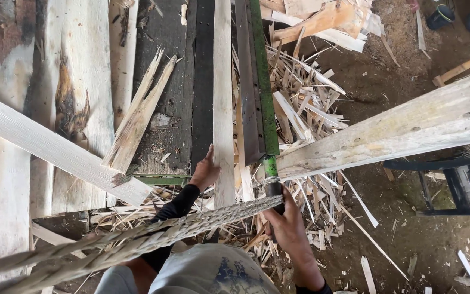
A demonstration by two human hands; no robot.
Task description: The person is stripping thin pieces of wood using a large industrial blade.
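Observation:
A long narrow pale wooden strip (223,103) lies lengthwise on a dark machine bed (186,81). My left hand (205,171) rests against the strip's left edge near its lower end, fingers pressed on the wood. My right hand (285,220) grips the dark handle at the near end of a long green lever bar (262,81) that runs up alongside a grey metal blade rail (247,92). A thick braided rope (137,239) crosses in front of my body and ends at the handle.
Wide pale planks (44,147) lie at the left, one slanting across. A splintered offcut (137,120) sits on the bed. A heavy beam (398,133) slants in from the right. Wood splinters and strips (311,109) pile on the dirt floor. A dark metal frame (463,185) stands at right.

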